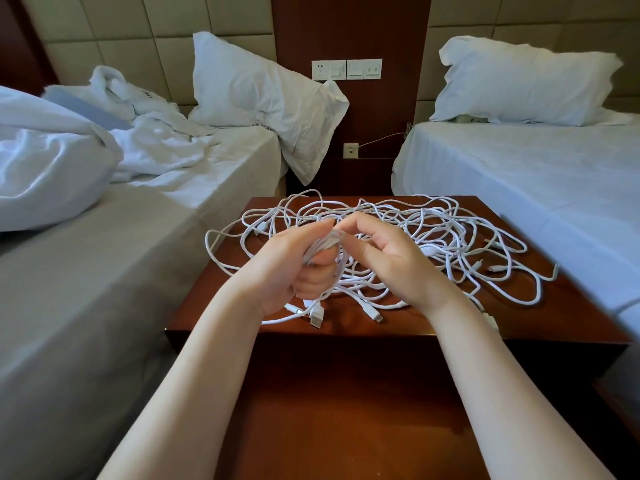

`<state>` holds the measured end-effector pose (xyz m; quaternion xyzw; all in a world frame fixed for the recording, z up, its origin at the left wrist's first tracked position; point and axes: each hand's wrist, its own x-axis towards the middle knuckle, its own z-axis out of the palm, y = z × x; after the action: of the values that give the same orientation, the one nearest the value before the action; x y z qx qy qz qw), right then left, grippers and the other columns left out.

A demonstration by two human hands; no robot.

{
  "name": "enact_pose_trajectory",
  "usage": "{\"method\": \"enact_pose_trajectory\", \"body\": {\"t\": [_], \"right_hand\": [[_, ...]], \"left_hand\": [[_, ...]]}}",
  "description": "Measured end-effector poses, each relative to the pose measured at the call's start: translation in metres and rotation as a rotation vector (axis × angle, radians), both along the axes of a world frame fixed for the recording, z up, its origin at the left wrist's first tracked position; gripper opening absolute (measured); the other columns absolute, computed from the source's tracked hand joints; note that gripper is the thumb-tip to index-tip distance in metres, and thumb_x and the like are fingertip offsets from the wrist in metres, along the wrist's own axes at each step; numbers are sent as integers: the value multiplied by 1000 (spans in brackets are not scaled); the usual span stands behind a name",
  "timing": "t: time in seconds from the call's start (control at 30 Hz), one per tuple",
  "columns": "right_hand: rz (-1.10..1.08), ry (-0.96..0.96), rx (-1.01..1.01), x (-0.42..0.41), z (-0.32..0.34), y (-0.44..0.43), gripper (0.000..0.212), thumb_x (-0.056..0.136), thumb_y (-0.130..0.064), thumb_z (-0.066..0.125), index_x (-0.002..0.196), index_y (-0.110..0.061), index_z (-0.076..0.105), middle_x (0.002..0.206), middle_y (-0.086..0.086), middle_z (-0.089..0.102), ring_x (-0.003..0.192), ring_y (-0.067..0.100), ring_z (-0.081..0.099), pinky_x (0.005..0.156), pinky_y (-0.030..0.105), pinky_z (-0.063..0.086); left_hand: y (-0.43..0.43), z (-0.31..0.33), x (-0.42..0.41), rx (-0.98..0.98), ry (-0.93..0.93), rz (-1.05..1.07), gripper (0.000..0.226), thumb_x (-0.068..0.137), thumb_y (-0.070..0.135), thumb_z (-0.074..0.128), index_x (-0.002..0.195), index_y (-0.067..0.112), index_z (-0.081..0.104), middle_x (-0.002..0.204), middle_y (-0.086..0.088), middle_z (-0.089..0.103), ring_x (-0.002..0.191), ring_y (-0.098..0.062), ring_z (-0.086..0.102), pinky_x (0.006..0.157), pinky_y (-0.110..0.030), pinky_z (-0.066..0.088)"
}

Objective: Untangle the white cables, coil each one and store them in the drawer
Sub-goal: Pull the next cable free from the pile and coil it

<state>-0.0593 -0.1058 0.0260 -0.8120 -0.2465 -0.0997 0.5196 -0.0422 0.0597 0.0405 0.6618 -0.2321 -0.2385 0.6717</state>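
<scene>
A tangle of several white cables (450,233) sprawls over the top of a dark red wooden nightstand (540,306). My left hand (294,265) is raised above the near left part of the tangle and grips a bunch of coiled white cable (323,244) in its fist. My right hand (384,251) is beside it, fingers curled, its fingertips pinching the cable at the top of that bunch. USB plugs (317,318) lie loose near the nightstand's front edge. The nightstand's front face (346,393) is below my arms; no drawer opening shows.
A bed with a rumpled white duvet (52,168) and pillow (259,98) stands on the left, a made bed (536,174) with a pillow on the right. Wall sockets and switches (346,69) sit on the wooden panel behind the nightstand.
</scene>
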Motion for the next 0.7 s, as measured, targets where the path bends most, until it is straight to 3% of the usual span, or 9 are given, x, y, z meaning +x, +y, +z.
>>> {"method": "enact_pose_trajectory", "body": {"t": [0.1,0.23,0.33,0.5,0.7], "right_hand": [[4,1,-9,-1,1,0,24,97,-33,50,103,-15,64,97,1,63,81,7,56,76,23,46],[-7,27,-52,-3,2,1,20,100,-28,47,98,-12,59,85,7,56,66,6,43,64,17,38],[-5,68,-61,-4,1,3,21,102,-28,44,91,-12,53,68,-5,44,59,5,35,56,16,33],[-16,38,-20,-4,-5,14,25,103,-31,39,82,-20,44,70,1,43,64,12,37,60,22,34],[-91,-25,-29,-1,-12,24,30,96,-45,33,81,-20,41,65,1,44,56,9,37,54,26,34]], "left_hand": [[-8,3,-4,80,-33,149,61,101,34,28,42,20,32,40,4,21,37,-9,14,38,-13,15],[-13,5,-3,149,-82,395,59,99,29,41,41,19,36,40,4,24,37,-11,18,39,-15,17],[-15,4,-1,156,-110,516,46,98,24,43,54,15,38,39,6,26,37,-10,20,40,-17,18],[-15,2,2,130,-165,584,34,98,17,39,64,14,36,39,9,28,35,-7,22,39,-19,19],[-14,1,4,75,-72,555,34,101,26,34,68,16,34,39,9,28,36,-8,23,39,-19,21]]}}
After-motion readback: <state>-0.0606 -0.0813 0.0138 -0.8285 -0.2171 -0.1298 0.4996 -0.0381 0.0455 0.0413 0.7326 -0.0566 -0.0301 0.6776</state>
